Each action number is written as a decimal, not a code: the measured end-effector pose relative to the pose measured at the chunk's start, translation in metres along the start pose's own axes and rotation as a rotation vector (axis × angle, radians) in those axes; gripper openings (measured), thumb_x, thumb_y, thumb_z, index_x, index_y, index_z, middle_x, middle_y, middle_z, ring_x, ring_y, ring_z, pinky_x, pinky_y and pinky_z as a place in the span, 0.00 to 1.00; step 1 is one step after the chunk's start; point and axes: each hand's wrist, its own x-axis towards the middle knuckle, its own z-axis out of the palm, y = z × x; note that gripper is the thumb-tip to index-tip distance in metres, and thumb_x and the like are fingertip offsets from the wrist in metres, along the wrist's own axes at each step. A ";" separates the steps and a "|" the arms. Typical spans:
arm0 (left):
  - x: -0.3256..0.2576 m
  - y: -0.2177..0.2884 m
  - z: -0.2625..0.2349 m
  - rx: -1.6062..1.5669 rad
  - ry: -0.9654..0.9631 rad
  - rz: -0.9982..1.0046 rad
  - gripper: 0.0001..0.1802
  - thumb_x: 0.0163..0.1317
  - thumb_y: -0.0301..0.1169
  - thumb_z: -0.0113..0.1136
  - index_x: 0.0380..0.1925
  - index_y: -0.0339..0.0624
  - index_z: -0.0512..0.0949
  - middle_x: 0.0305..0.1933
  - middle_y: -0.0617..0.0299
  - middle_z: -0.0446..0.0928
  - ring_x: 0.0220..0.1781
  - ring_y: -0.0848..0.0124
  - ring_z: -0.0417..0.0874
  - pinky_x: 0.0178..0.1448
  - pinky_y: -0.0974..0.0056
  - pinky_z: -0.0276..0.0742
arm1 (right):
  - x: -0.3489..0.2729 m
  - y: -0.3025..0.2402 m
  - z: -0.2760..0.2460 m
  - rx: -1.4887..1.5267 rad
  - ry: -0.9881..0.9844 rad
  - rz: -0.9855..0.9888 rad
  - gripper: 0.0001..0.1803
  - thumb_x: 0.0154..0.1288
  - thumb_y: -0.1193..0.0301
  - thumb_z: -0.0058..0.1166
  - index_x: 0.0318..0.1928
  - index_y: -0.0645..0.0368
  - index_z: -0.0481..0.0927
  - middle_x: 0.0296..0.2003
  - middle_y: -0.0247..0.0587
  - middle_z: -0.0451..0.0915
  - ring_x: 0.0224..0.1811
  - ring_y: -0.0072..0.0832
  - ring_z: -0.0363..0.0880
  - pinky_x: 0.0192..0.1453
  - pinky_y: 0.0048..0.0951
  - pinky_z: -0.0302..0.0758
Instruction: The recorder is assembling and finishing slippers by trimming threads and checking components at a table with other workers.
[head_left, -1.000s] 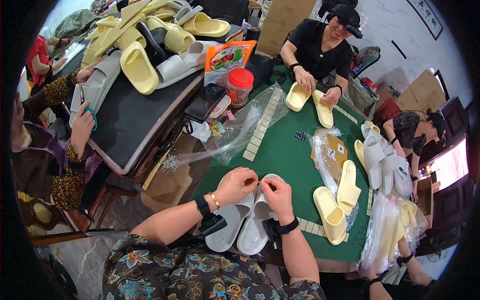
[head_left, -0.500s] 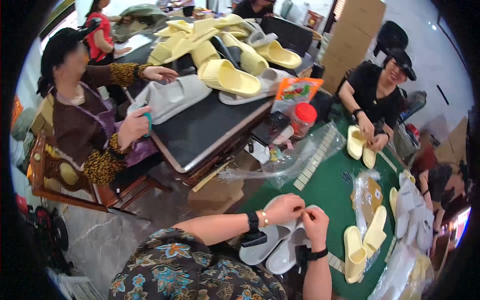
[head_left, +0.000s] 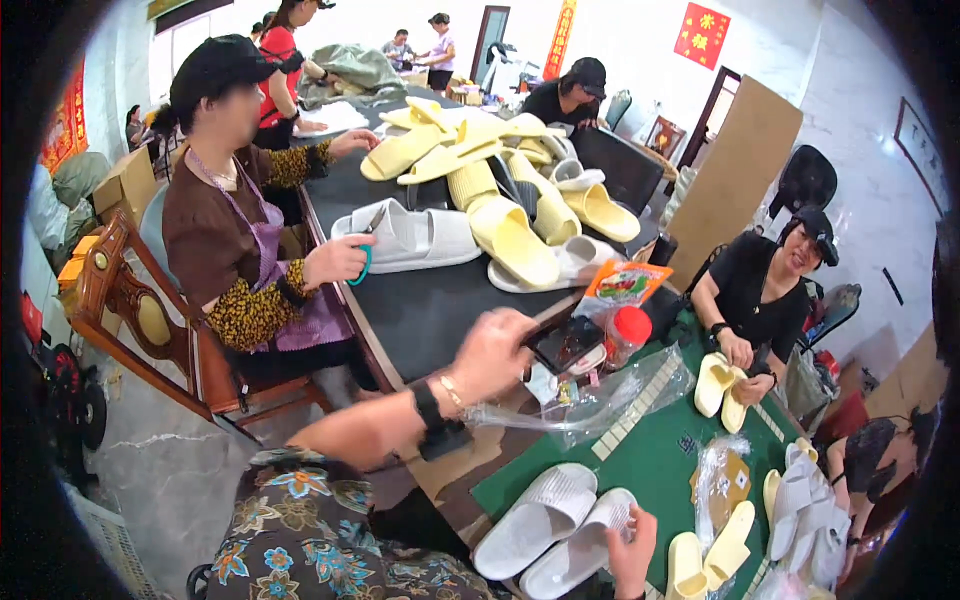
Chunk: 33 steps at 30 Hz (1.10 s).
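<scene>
Eleven o'clock from the grey slippers (head_left: 538,518), the left hand (head_left: 494,354) blurs, grip unclear. The right hand (head_left: 633,550), three o'clock, is released.

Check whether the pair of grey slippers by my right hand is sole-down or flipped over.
Sole-down: the grey slippers beside your right hand show their straps and open footbeds facing up.

This seems to be a small workshop, because a slipper heap (head_left: 513,240) fills a black table (head_left: 410,303), a worker (head_left: 212,215) holds scissors (head_left: 367,259), and grey slippers (head_left: 520,535) lie on a green table (head_left: 642,472).
</scene>
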 end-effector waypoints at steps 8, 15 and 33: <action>0.040 -0.167 -0.047 1.163 -0.071 0.039 0.09 0.57 0.32 0.54 0.35 0.44 0.81 0.40 0.56 0.78 0.46 0.61 0.77 0.52 0.56 0.71 | -0.023 0.011 0.022 -0.348 0.107 -0.125 0.28 0.51 0.77 0.54 0.57 0.57 0.75 0.53 0.48 0.74 0.56 0.50 0.70 0.62 0.49 0.67; 0.056 -0.269 -0.075 1.407 -0.215 -0.202 0.15 0.64 0.28 0.50 0.51 0.44 0.76 0.44 0.55 0.82 0.47 0.63 0.83 0.51 0.59 0.76 | 0.012 -0.013 -0.062 -0.304 0.366 -0.071 0.29 0.51 0.84 0.47 0.57 0.57 0.75 0.54 0.52 0.75 0.58 0.50 0.70 0.65 0.46 0.67; 0.076 -0.252 -0.059 1.020 -0.264 -0.050 0.07 0.62 0.29 0.52 0.38 0.44 0.77 0.44 0.53 0.79 0.43 0.55 0.84 0.42 0.55 0.83 | -0.091 0.135 -0.152 -0.296 0.502 0.159 0.18 0.56 0.79 0.54 0.49 0.67 0.76 0.53 0.52 0.73 0.54 0.40 0.74 0.58 0.33 0.72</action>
